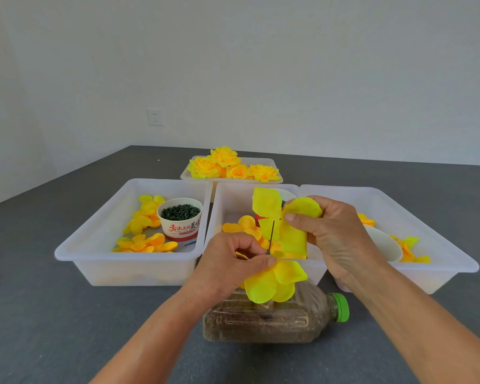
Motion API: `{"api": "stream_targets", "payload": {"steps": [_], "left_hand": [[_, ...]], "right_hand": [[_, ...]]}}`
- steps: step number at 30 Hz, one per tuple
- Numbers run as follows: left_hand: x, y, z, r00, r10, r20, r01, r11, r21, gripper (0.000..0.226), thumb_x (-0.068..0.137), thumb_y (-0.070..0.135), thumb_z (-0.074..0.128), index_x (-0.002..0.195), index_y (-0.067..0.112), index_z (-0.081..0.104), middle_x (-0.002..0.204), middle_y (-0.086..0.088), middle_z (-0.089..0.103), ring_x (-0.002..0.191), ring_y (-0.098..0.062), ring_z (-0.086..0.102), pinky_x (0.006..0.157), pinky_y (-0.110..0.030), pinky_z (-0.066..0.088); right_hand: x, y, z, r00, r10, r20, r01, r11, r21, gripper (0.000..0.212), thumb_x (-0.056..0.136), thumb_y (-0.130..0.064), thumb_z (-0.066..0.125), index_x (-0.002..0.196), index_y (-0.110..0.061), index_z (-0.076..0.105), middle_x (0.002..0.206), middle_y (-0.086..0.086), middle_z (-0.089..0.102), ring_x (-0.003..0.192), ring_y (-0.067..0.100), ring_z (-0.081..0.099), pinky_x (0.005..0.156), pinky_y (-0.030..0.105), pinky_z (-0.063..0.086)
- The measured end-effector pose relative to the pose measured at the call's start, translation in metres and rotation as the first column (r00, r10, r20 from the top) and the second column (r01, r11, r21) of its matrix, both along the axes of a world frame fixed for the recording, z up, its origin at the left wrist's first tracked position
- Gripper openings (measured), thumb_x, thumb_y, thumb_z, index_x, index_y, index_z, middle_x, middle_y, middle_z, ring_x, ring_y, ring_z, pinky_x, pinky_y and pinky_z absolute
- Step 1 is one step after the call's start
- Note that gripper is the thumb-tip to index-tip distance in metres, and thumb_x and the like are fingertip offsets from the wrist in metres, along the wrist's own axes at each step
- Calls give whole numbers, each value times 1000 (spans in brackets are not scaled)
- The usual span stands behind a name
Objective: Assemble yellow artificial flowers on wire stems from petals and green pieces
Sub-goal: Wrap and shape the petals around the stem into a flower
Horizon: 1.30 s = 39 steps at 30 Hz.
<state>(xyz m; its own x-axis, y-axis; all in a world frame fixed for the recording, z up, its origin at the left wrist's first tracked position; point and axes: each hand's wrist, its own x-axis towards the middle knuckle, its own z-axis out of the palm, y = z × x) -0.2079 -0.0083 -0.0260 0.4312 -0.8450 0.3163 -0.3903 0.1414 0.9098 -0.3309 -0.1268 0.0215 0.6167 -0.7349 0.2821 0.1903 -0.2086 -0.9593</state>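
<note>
The left hand [234, 259] pinches a thin wire [271, 236] between thumb and fingers, the wire standing upright above its grip. A half-built flower [273, 281] of yellow petals hangs just below that hand. The right hand [326, 228], just beside and slightly higher, grips a yellow petal piece [287, 220] with curled fingers, holding it against the wire's tip. Under both hands a bottle [275, 317] with a green cap lies on its side on the grey table [67, 322]. Behind stand three white bins [94, 261] with loose petals [146, 242] and a cup [181, 221] of green pieces. Finished flowers [227, 166] fill a tray [272, 163] farther back.
</note>
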Motion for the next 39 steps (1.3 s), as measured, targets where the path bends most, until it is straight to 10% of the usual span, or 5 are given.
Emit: {"api": "stream_targets", "payload": {"steps": [30,36,39], "left_hand": [[-3,2,3,1000,20,-12,-20,1000,16,15,74,18,77,63,26,71,72,-2,70,69,-13,60,70,-36,53],[-3,2,2,1000,13,-11,-13,1000,11,14,74,18,77,65,26,71,73,-1,71,70,-14,63,72,-39,54],[-2,0,1,1000,15,-14,-15,1000,9,14,74,18,77,64,26,71,70,2,70,69,-12,62,71,-39,54]], "right_hand": [[-10,20,10,1000,-12,11,15,928,-372,32,72,4,72,70,-28,70,72,-16,72,76,1,67,71,16,54],[-15,23,4,997,-80,18,70,719,-691,22,71,0,76,85,-17,73,85,-14,69,86,-4,64,78,7,47],[-15,22,-1,995,-77,63,93,486,-869,21,66,6,77,84,-6,73,92,5,71,87,16,67,80,27,52]]}}
